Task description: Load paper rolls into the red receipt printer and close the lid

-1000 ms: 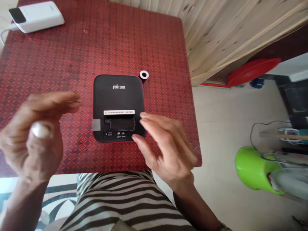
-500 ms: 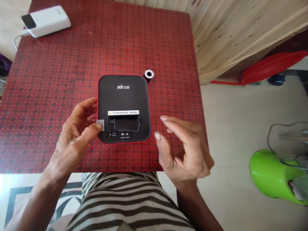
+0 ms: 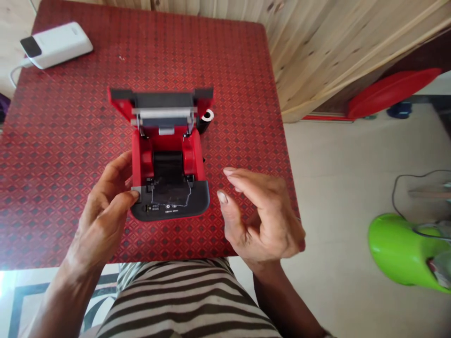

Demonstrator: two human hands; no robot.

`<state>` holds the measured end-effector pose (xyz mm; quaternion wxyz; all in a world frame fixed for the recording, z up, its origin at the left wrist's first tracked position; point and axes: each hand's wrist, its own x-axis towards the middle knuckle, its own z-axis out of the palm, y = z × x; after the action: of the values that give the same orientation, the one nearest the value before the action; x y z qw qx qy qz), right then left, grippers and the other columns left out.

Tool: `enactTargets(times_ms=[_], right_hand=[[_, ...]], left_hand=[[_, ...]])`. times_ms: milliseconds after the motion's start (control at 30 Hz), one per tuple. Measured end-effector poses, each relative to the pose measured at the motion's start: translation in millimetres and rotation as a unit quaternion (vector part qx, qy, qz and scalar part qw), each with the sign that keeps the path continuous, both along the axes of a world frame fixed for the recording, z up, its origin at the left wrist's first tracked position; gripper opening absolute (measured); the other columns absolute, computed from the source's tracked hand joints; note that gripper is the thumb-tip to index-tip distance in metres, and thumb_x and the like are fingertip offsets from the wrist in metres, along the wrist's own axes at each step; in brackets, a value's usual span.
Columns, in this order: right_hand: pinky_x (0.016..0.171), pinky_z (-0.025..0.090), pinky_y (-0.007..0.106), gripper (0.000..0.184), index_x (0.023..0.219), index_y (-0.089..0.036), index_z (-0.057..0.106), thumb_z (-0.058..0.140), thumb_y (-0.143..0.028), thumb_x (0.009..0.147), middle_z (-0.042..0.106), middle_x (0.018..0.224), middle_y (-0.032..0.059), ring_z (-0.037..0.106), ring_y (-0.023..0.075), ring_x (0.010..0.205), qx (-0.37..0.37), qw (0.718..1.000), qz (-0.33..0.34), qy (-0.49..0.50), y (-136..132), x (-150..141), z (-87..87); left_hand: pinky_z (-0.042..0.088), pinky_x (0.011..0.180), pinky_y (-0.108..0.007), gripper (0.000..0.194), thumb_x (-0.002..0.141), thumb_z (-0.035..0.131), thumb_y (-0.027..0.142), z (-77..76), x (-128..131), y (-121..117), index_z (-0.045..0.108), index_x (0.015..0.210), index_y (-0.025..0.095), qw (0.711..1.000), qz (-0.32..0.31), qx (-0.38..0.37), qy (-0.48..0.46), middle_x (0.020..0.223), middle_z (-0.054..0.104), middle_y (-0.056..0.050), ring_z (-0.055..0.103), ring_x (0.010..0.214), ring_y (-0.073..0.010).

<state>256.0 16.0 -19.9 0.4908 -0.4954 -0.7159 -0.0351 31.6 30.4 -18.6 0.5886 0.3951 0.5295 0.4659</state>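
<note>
Left hand (image 3: pixel 102 216) closed on the near-left corner of the red-and-black printer (image 3: pixel 191 157): thumb on the grey tab (image 3: pixel 138 200), fingers along the side wall. Likely held so to press the tab and brace the body at once; the lid (image 3: pixel 164 99) stands raised, tilted away from both hands.

Right hand (image 3: pixel 262 216) loosely curled, thumb and fingers apart, nothing in it. Just off the printer's right side, perhaps kept clear of the lid.

Printer lies on the tabletop (image 3: pixel 239 94) between the hands: touching the left, apart from the right. Black roll (image 3: pixel 168 162) seated inside, its ragged-edged sheet (image 3: pixel 171 193) draped toward the wearer, over the front panel. Loose roll (image 3: pixel 204 124) beyond the right hand, by the printer's far-right side.
</note>
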Motion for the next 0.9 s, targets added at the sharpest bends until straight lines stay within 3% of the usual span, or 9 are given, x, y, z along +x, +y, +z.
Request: enactTargets(times_ms=[233, 367, 467, 533, 667, 767, 900], right_hand=[[0.090, 0.061, 0.034, 0.017, 0.112, -0.013, 0.070, 0.065, -0.006, 0.098, 0.080, 0.103, 0.0085, 0.073, 0.0185, 0.095, -0.049, 0.986, 0.121, -0.106, 30, 1, 20.8], [0.096, 0.059, 0.037, 0.020, 0.110, -0.010, 0.072, 0.053, -0.008, 0.104, 0.077, 0.107, 0.0102, 0.071, 0.0226, 0.103, -0.192, 0.920, 0.198, -0.278, 60, -25, 32.3], [0.092, 0.059, 0.040, 0.024, 0.106, -0.009, 0.074, 0.050, -0.008, 0.105, 0.077, 0.104, 0.0134, 0.072, 0.0263, 0.103, -0.271, 0.875, 0.193, -0.353, 79, -51, 36.2], [0.090, 0.058, 0.043, 0.028, 0.105, -0.010, 0.075, 0.047, -0.007, 0.105, 0.077, 0.104, 0.0150, 0.073, 0.0277, 0.101, -0.292, 0.857, 0.182, -0.383, 86, -63, 37.5], [0.089, 0.058, 0.042, 0.034, 0.103, -0.012, 0.075, 0.042, -0.005, 0.105, 0.077, 0.102, 0.0130, 0.074, 0.0263, 0.098, -0.293, 0.831, 0.195, -0.431, 93, -67, 39.5], [0.086, 0.057, 0.039, 0.033, 0.110, -0.013, 0.072, 0.040, -0.006, 0.105, 0.076, 0.103, 0.0118, 0.073, 0.0252, 0.099, -0.281, 0.836, 0.198, -0.427, 93, -62, 40.5], [0.087, 0.057, 0.039, 0.026, 0.110, -0.012, 0.070, 0.044, -0.009, 0.106, 0.074, 0.102, 0.0116, 0.071, 0.0262, 0.103, -0.239, 0.869, 0.188, -0.391, 80, -55, 45.7]], left_hand=[[0.047, 0.114, -0.041, 0.057, 0.090, 0.069, 0.037, -14.0, -5, -13, 0.060, 0.146, 0.029, 0.998, 0.035, 0.026, 0.043, 0.148, 0.065, -0.006, 0.056, 0.139, -0.0308], [0.050, 0.107, -0.045, 0.058, 0.101, 0.047, 0.056, -26.0, 0, -35, 0.058, 0.147, 0.024, 0.982, 0.069, 0.068, 0.161, 0.143, 0.066, -0.010, 0.061, 0.128, -0.0315], [0.050, 0.101, -0.045, 0.065, 0.103, 0.033, 0.064, -34.9, 4, -52, 0.057, 0.148, 0.023, 0.945, 0.070, 0.111, 0.300, 0.134, 0.066, -0.011, 0.061, 0.118, -0.0295], [0.048, 0.103, -0.047, 0.069, 0.103, 0.029, 0.066, -42.3, 4, -58, 0.055, 0.149, 0.022, 0.928, 0.060, 0.137, 0.341, 0.132, 0.065, -0.012, 0.060, 0.116, -0.0294], [0.048, 0.103, -0.047, 0.073, 0.103, 0.026, 0.069, -55.7, 2, -59, 0.054, 0.149, 0.020, 0.923, 0.050, 0.171, 0.340, 0.133, 0.063, -0.013, 0.059, 0.116, -0.0298], [0.047, 0.104, -0.048, 0.075, 0.101, 0.026, 0.071, -59.1, 1, -56, 0.057, 0.146, 0.019, 0.924, 0.064, 0.169, 0.336, 0.132, 0.063, -0.013, 0.059, 0.116, -0.0304], [0.048, 0.102, -0.046, 0.076, 0.101, 0.025, 0.072, -58.0, 2, -56, 0.058, 0.144, 0.019, 0.921, 0.061, 0.162, 0.349, 0.129, 0.064, -0.012, 0.059, 0.115, -0.0301]])
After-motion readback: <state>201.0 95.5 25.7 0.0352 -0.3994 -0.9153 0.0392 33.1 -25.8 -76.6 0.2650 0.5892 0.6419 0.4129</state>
